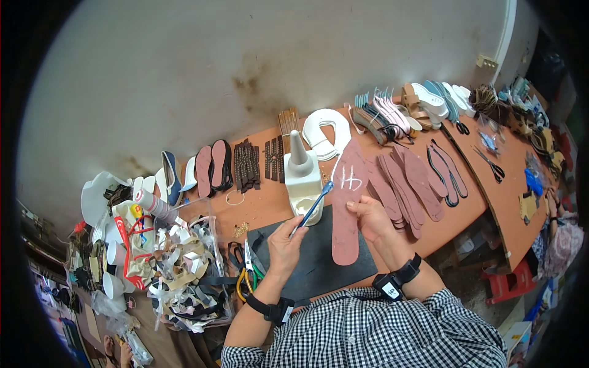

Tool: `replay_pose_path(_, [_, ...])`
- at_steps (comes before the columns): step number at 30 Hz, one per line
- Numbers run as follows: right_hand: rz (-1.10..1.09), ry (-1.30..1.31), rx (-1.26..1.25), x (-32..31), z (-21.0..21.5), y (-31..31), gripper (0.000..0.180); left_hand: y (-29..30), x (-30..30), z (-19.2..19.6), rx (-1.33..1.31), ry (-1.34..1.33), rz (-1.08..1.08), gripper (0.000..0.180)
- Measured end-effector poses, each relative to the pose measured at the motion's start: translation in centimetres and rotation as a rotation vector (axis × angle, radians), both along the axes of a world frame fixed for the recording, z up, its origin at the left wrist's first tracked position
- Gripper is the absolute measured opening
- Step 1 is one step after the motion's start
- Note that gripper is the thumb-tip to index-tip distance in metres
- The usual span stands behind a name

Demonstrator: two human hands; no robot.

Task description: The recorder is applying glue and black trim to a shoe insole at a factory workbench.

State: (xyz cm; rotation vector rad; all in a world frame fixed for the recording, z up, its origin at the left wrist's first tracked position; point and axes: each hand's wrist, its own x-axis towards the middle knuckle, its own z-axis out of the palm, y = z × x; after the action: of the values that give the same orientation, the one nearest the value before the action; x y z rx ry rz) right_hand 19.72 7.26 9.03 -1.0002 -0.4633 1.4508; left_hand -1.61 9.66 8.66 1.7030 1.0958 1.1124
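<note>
My left hand (286, 246) pinches the handle of a slim blue brush (318, 204). The brush's head sits at the left edge of a pink insole (347, 230), which has white strokes on its upper part. My right hand (375, 222) grips that insole by its right side, thumb on the face, and holds it up with the toe end pointing away. Behind the brush stands a white glue pot (302, 181) with a tall grey cone on top and an opening holding whitish glue. Right of the raised insole, several more pink insoles (402, 190) lie fanned on the table.
Scissors (248, 265) and a black mat (276, 242) lie near me. At left stands a clear bin of scraps (190, 276). Dark woven straps (246, 164), a white coil (327, 132) and sandals (423, 104) line the wall. A second table (512, 214) adjoins at right.
</note>
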Motion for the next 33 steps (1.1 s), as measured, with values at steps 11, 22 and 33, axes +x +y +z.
replay_pose_path(11, [-0.021, 0.062, 0.023, 0.6, 0.0, 0.9, 0.021, -0.7, 0.2, -0.5, -0.061, 0.005, -0.023, 0.024])
replay_pose_path(22, [-0.071, 0.088, 0.025, 1.7, -0.6, 2.2, 0.02, -1.1, 0.2, -0.6, -0.053, 0.043, -0.043, 0.023])
replay_pose_path(33, [-0.106, 0.138, 0.025, 2.6, -0.2, 3.5, 0.021, -1.8, -0.4, -0.6, -0.023, 0.044, -0.053, 0.024])
